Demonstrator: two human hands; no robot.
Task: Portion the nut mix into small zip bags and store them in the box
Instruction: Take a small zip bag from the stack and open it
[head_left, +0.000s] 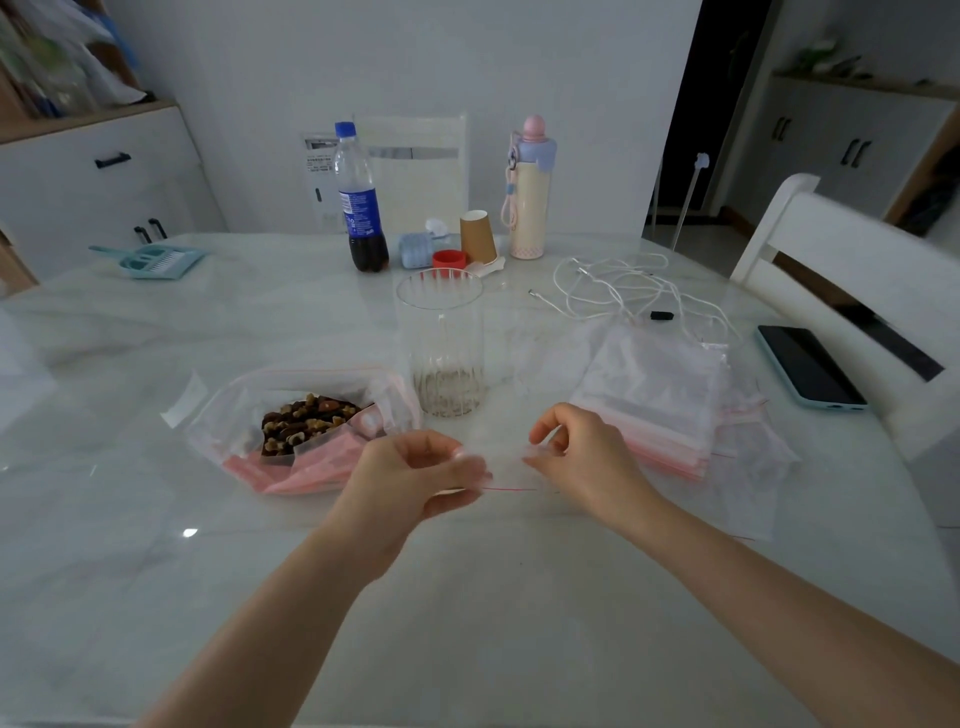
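1. Broadly, a pale marble-look table (156, 519) fills the view, with a white chair (831, 249) at its right edge.
2. Right of centre lies a stack of empty zip bags (654, 395) with red seal strips, flat on the table, just beyond the right hand.
3. On the left sits a large clear bag (239, 410) lying open, holding the nut mix (304, 421) as a brown heap, with pinkish plastic bunched under its near edge.
4. Between those two stands a ribbed glass jar (441, 343), upright, with only a thin layer of crumbs at the bottom.
5. Further back stand a cola bottle (361, 202), a cream flask (530, 192) with a pink cap, and a brown paper cup (478, 236); a white cable (618, 286) lies tangled to the right, and a phone (808, 369) lies face up near the table's right edge.
6. Nearest the camera, the left hand (415, 478) has its fingers curled, thumb and fingertips pinching one end of a small zip bag (506, 470).
7. Likewise, the right hand (576, 452) is curled, pinching the other end of that bag between thumb and forefinger.
8. That small clear bag hangs stretched between the two hands just above the table, its thin red line showing below; whether its mouth is open I cannot tell.
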